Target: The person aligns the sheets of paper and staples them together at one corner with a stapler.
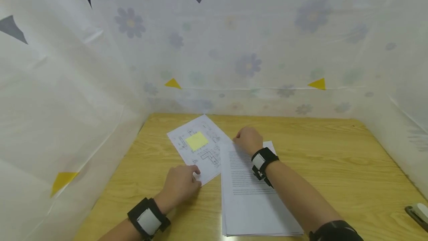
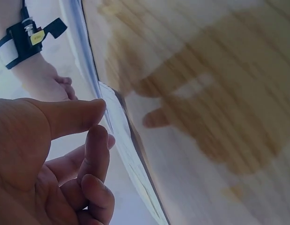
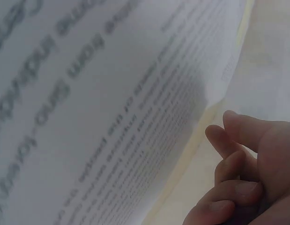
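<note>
1. Nearest to me lies the thick stack of white printed text sheets [image 1: 249, 200], squared up on the pale wooden tabletop [image 1: 334, 166] and running from the front edge toward the middle.
2. My left hand [image 1: 180, 184] rests at the near corner of the single white sheet printed with a floor-plan drawing [image 1: 197, 151]. In the left wrist view its fingers [image 2: 95, 154] are loosely curled, the thumb held apart and nothing pinched between them; it seems only to steady the corner.
3. My right hand [image 1: 248, 139] sits over the far end of the stack, fingers [image 3: 238, 154] curled together beside a lifted page edge. I cannot tell whether they actually grip a sheet.
4. The drawing sheet lies angled just left of the stack, a square yellow sticky note [image 1: 197, 140] stuck near its middle.
5. I judge the step in hand to be sorting pages, with the top sheet about to be taken. The next move calls for a clean pinch on one page only, the left hand holding the drawing flat.
6. Far right, a grey stapler [image 1: 418, 214] sits at the table edge.
</note>
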